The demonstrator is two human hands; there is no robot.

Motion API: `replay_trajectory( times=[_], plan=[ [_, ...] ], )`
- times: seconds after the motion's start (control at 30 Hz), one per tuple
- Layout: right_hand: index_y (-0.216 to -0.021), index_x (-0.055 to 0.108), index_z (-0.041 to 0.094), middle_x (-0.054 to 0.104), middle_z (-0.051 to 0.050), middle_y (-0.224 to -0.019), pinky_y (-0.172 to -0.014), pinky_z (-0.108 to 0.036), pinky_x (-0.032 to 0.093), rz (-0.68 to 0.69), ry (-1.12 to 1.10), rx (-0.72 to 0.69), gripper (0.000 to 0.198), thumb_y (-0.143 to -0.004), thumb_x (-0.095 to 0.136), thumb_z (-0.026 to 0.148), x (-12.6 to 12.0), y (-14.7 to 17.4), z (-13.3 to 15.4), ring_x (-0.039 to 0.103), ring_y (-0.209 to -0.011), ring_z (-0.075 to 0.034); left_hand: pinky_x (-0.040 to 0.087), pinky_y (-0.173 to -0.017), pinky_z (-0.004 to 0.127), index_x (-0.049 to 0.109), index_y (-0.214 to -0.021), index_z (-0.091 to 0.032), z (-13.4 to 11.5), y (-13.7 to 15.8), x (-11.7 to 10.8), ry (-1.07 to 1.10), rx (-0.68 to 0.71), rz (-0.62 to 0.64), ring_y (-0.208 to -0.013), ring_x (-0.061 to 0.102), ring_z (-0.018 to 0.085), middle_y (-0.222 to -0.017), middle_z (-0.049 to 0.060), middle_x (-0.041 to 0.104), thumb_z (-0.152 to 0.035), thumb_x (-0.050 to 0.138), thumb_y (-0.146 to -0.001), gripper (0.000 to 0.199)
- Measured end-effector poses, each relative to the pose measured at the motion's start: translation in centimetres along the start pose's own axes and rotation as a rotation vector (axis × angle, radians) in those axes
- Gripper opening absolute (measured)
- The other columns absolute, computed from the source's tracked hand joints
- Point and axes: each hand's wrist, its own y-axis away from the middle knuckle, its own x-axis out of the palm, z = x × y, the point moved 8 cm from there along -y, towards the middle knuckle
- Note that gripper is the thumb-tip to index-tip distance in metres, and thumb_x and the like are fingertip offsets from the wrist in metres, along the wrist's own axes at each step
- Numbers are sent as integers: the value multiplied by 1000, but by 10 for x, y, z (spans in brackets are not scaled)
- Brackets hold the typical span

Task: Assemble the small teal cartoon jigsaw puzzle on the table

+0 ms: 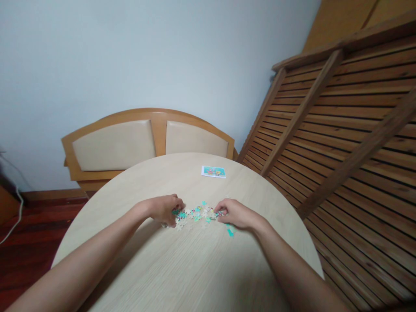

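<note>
The left hand [169, 209] and right hand [234, 213] curl beside loose puzzle pieces [205, 212], holding any I can't tell, and all the joining seems left.

Left hand [165, 209] and right hand [236, 213] (both curled) face each other.

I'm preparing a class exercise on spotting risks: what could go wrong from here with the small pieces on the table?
Both the left hand and the right hand are at the edges of the small pieces, so a quick sweep might scatter some.
Many pieces are pale, much like the table, so a few could be overlooked.
A turquoise patch lies just below the right hand, where the wrist might nudge it.
</note>
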Motion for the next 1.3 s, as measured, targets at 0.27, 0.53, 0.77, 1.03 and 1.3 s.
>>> replay_trajectory(
  times=[0.27,0.53,0.77,1.03,1.3],
  plan=[
    [-93,73,13,72,-5,-79,-62,-25,45,-97,-376,-3,24,-79,68,31,4,-12,0,62,-70,-16,38,-57,24,67,-93,-19,-25,-8,8,59,106,-25,-65,57,15,-80,1,69,-16,60,-74,20],
    [-90,73,15,73,-5,-87,-75,-31,48,-31,-274,-125,44,-91,55,55,-18,-2,-8,64,-82,-21,40,-60,24,70,-96,-16,-36,-5,-11,145,154,-123,-68,60,16,-83,5,72,-29,56,-86,21],
    [-144,51,16,38,-16,-156,-121,-47,22,-26,40,87,78,-85,59,66,-31,9,-57,30,-146,-32,38,-62,23,72,-91,-16,-17,7,-23,120,147,-63,-67,57,15,-78,3,71,-30,55,-86,23],
    [-143,53,17,38,-16,-157,-121,-44,23,197,59,-17,89,-68,78,59,-13,14,-42,34,-145,-33,40,-61,22,71,-88,-16,-2,6,-14,191,117,24,-68,59,14,-78,2,71,-27,60,-80,17],
    [-138,57,12,55,-17,-135,-110,-40,38,234,177,-3,92,-54,89,32,-9,25,-13,52,-125,-33,42,-68,24,70,-100,-14,-13,7,-26,231,167,-44,-75,59,15,-87,4,71,-29,59,-82,26]
  ],
)
